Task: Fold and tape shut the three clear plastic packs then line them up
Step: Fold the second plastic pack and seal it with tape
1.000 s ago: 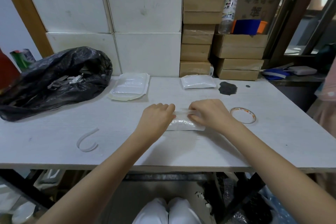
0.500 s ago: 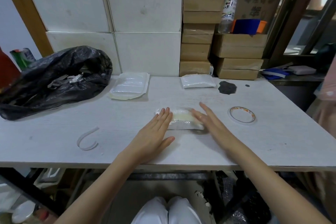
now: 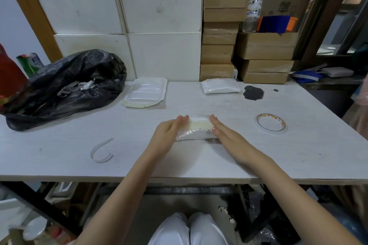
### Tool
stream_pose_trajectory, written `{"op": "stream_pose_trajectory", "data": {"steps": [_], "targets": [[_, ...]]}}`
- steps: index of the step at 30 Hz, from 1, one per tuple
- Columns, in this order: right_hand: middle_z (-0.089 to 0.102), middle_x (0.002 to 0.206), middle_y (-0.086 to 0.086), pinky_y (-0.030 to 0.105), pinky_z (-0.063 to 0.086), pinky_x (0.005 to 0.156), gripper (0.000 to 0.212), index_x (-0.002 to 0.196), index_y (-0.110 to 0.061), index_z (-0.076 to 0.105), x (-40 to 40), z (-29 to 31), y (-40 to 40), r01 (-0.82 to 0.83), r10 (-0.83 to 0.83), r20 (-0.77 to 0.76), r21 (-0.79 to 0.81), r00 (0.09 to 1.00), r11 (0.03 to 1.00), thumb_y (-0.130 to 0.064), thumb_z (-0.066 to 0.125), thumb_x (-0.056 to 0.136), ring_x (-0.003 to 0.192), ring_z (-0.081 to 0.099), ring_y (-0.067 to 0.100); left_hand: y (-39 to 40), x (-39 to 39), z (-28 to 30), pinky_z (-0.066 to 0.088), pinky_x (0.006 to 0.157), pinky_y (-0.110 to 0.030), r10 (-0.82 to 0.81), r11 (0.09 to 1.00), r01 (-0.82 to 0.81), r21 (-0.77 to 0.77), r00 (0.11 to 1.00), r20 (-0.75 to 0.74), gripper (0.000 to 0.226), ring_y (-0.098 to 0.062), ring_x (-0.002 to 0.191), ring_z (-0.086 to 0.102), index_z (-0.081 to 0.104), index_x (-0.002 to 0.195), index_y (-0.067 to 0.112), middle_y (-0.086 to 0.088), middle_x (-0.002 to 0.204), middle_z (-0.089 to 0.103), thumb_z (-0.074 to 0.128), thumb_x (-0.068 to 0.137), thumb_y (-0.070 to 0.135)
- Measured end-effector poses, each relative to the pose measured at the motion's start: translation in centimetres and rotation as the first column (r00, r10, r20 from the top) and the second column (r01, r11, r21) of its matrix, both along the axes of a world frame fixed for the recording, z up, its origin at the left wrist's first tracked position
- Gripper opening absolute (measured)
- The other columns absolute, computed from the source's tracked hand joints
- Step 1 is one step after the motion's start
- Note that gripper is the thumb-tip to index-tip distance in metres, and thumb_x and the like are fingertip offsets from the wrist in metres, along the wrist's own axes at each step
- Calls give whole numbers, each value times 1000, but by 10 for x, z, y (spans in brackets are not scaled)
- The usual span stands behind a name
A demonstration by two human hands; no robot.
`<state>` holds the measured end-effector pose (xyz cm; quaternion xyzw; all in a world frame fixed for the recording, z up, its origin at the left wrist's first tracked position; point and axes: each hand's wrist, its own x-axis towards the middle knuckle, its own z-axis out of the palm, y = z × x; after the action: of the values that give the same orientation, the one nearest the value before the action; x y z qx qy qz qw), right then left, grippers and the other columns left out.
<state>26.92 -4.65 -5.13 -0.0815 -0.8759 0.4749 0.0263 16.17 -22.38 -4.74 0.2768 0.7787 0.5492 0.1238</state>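
Note:
A folded clear plastic pack (image 3: 196,130) with a yellowish tape strip along its top lies at the middle of the white table (image 3: 59,145). My left hand (image 3: 169,135) presses its left end with straight fingers. My right hand (image 3: 227,137) lies flat against its right end. A flat, unfolded pack (image 3: 146,92) sits at the back, left of centre. A folded pack (image 3: 220,85) rests at the back, right of centre. The tape roll (image 3: 270,123) lies to the right of my hands.
A black rubbish bag (image 3: 65,87) with paper scraps fills the table's left rear. A curled white strip (image 3: 100,152) lies front left. Cardboard boxes (image 3: 219,45) and a bottle (image 3: 253,0) stand behind. A dark stain (image 3: 253,92) marks the back right.
My hands went from curled, pinching the pack's top edge, to flat with straight fingers pressing in at both ends of the pack. The pack stays in place.

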Motion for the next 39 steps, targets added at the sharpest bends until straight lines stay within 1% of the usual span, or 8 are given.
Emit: {"op": "stream_pose_trajectory", "data": {"steps": [2, 9, 14, 20, 25, 30, 34, 39], "targets": [[11, 149, -31, 19, 7, 113, 52, 147, -40, 18, 2, 0, 2, 21, -16, 32, -176, 999, 984, -49, 30, 97, 139, 11, -7, 5, -6, 0, 42, 87, -10, 61, 998, -60, 11, 996, -65, 25, 0, 103, 59, 71, 108, 19, 11, 107, 68, 53, 94, 30], [34, 148, -16, 23, 25, 108, 51, 145, -29, 29, -2, -2, 12, 176, -209, -53, -362, 976, 915, -42, 39, 97, 132, 34, 0, 10, -1, -11, 40, 101, -21, 22, 999, -33, -38, 969, -247, 29, -2, 113, 56, 68, 112, 24, 11, 126, 60, 66, 85, 16], [39, 142, -1, 16, 32, 97, 32, 120, -6, 57, -5, 5, 27, 450, -436, -337, -42, 834, 892, 1, 44, 91, 127, 41, 13, 20, 1, -5, 43, 96, -26, 33, 986, -90, -140, 930, -366, 26, -13, 110, 59, 69, 108, 21, 5, 121, 64, 69, 82, 15], [57, 114, 15, 39, 40, 82, 20, 102, -4, 64, 6, -1, 84, 528, -571, -188, 674, 799, 517, -14, 51, 90, 109, 44, 34, 23, -2, 3, 42, 88, -25, 17, 971, -100, -217, 934, -357, 23, -12, 103, 56, 66, 100, 24, 7, 113, 63, 66, 79, 15], [55, 76, 11, 33, 38, 64, 40, 53, -14, 34, 5, -16, 95, 539, -524, -244, 650, 816, 536, -10, 58, 84, 80, 55, 33, 24, -3, 6, 45, 88, -30, -47, 958, -75, -277, 912, -408, 25, -11, 105, 53, 62, 102, 23, 10, 108, 56, 64, 78, 18], [62, 94, 8, 36, 48, 74, 10, 87, -3, 67, -1, -5, 75, 617, -493, -403, 280, 771, 735, -10, 61, 87, 84, 58, 24, 24, -2, 1, 30, 88, -20, -5, 958, -122, -259, 897, -441, 20, -7, 113, 42, 64, 101, 23, 11, 113, 46, 56, 89, 37], [63, 85, 0, 22, 47, 84, 5, 88, -5, 68, -3, 19, 31, 484, -363, -620, 31, 695, 874, -3, 64, 84, 78, 57, 4, 29, -2, -1, 28, 84, -23, -5, 931, -231, -282, 764, -645, 23, -23, 107, 47, 66, 101, 14, -2, 112, 55, 64, 85, 30], [64, 82, -15, 7, 44, 76, 8, 89, -14, 68, -11, 26, -7, 311, -300, -598, -88, 743, 946, -8, 67, 84, 78, 58, -6, 36, 7, 6, 40, 76, -25, -87, 958, -107, -265, 773, -628, 23, -19, 100, 51, 57, 107, 11, -2, 105, 56, 60, 85, 10]]}}
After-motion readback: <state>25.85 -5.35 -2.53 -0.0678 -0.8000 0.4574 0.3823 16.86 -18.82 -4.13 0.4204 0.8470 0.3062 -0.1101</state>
